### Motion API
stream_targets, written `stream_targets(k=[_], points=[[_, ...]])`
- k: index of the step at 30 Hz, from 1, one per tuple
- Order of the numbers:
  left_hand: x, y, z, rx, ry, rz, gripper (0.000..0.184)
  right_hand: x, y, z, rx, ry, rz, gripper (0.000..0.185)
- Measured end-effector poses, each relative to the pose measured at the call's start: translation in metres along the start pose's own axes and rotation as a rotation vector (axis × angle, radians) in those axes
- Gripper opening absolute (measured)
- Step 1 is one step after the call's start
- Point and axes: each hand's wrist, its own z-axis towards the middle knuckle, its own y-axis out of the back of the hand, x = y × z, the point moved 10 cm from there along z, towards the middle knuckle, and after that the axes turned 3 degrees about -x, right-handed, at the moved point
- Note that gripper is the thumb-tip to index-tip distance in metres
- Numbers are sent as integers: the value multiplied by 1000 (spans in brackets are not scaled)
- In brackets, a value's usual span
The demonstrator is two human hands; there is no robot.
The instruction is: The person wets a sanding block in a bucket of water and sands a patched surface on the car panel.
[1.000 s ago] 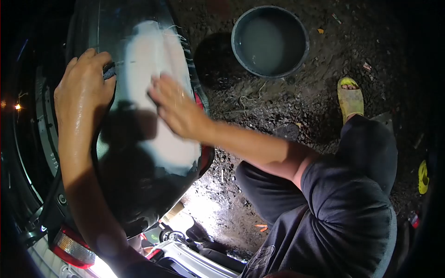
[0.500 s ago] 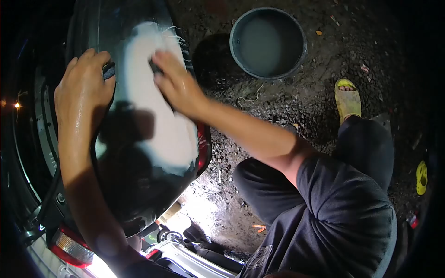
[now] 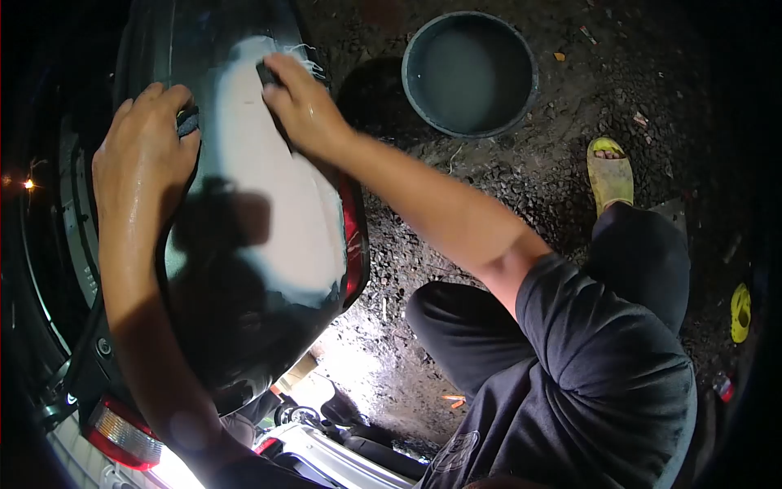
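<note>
A dark car panel (image 3: 224, 359) bears a broad, pale patch that looks like body filler (image 3: 281, 220). My right hand (image 3: 305, 110) lies on the upper part of this patch, its fingers closed on a dark block (image 3: 265, 73) that is mostly hidden under them. To the left, my left hand (image 3: 142, 130) rests on the panel's edge, and a small dark wad like a wet sponge (image 3: 188, 122) shows between its thumb and fingers. The skin of the left hand looks wet. My shadow falls across the panel's middle.
A round bucket of cloudy water (image 3: 470, 75) stands on gravelly ground (image 3: 505, 171) at the upper right. A red tail light (image 3: 353, 244) borders the panel. Another lamp (image 3: 126, 433) is at lower left. My foot wears a yellow sandal (image 3: 611, 175); a yellow clog (image 3: 740, 314) lies at far right.
My right hand has slid up the pale patch with the dark block, away from my body. My left hand has stayed nearly in place, still around the dark wad.
</note>
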Motion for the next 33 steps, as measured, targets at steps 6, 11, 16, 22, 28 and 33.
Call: stream_targets(k=[6, 11, 16, 22, 28, 33], points=[[0, -1, 3, -7, -51, 20, 24, 52, -2, -109, 29, 30, -36, 56], [4, -3, 2, -95, -87, 66, 24, 35, -2, -93, -5, 95, -1, 57], [4, -5, 1, -84, -73, 24, 26, 6, 4, 15, -46, -25, 50, 49], [3, -4, 3, -16, -42, 5, 27, 62, 0, -151, 75, 21, -28, 56], [0, 2, -1, -48, -37, -32, 26, -7, 7, 2, -54, -80, 61, 49], [4, -4, 2, 17, -16, -3, 26, 42, 1, -104, 2, 107, -77, 53]])
